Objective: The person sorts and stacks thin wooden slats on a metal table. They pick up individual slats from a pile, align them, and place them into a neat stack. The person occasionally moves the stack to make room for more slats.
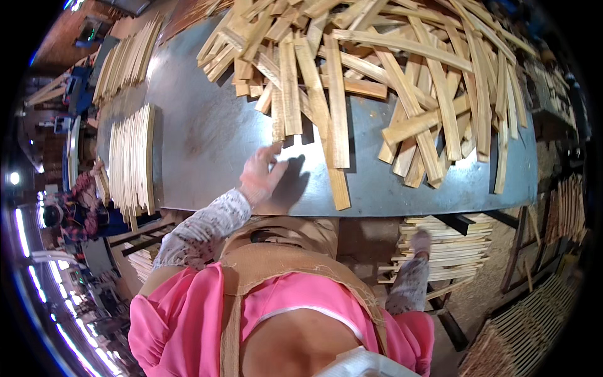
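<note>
My left hand (259, 174) is over the near part of the metal table, with thumb and forefinger apart and nothing held between them. Its fingertips come up to the near end of a wooden slat (277, 119); I cannot tell whether they touch it. That slat hangs out of a large jumbled pile of pale wooden slats (392, 63). My right hand (421, 241) is down past the table's near edge at the right, over a stack of slats (461, 245) lower than the tabletop. Its fingers are too unclear to show a grip.
Neat rows of slats stand at the table's left, one nearer (132, 160) and one farther (129, 60). The metal table (207, 144) ends just before my apron (289, 261). Far left, another person (81, 207) works. A slatted bundle (527, 333) lies lower right.
</note>
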{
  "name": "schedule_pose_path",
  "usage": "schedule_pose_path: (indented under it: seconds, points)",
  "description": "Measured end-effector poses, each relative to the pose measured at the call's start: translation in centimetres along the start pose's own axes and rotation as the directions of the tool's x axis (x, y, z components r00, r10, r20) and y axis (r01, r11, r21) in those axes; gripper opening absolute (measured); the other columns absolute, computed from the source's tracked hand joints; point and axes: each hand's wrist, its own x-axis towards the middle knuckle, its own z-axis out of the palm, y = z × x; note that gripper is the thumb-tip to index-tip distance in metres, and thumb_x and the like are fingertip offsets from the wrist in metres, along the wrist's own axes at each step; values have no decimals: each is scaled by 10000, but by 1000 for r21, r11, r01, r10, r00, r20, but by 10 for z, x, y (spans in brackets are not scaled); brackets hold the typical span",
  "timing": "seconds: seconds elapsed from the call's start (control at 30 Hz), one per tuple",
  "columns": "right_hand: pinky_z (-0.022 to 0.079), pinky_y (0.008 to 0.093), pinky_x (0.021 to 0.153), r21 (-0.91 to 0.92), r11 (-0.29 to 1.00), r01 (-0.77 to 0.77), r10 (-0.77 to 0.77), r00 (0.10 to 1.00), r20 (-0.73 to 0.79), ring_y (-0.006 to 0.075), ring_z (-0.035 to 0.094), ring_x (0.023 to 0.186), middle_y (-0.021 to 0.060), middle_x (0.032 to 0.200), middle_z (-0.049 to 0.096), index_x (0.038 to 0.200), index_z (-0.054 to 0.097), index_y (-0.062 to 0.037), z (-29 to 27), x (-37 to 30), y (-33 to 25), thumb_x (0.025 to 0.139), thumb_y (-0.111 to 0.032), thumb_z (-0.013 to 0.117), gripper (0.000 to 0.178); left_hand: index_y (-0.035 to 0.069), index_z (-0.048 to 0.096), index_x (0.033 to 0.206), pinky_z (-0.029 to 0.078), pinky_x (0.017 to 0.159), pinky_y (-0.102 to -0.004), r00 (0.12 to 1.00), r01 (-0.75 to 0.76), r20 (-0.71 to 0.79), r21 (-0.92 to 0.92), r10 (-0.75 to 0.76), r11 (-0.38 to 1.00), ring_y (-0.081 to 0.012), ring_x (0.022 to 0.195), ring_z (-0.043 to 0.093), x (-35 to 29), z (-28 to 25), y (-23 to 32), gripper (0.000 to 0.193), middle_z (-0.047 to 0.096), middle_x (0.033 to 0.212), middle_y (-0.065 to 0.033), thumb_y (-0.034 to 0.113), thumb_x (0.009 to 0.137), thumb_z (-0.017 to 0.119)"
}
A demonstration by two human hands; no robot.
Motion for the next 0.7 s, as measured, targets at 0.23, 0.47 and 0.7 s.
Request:
schedule_pose_path:
  seconds: [0.23,0.47,0.7]
  points:
    - [570,453,992,659,549,514,146,717,-681,393,735,1144,220,1219,775,1332,714,-3,-327,-174,-181,944,-227,779,453,-73,244,1656,334,1282,-498,920,293,-296,87,-256,952,-476,1564,316,115,22,16,1218,348,1642,-350,542,803,857]
    - [523,512,1089,494,861,120,314,638,-703,450,612,1305,242,1564,496,1669,321,-152,-486,-80,-283,836,-403,861,1024,66,329,1636,475,1161,-488,958,288,-30,92,-286,953,-464,1408,517,117,-45,-22,969,522,1520,-271,248,810,800]
    - [588,422,965,682,523,512,270,659,-702,264,730,1129,222,1332,690,1638,421,-52,-428,-138,-253,898,-247,732,825,21,489,1544,537,1049,-474,971,60,240,-282,10,958,-382,1191,699,-49,-226,-149,772,705,1259,-270,223,841,735]
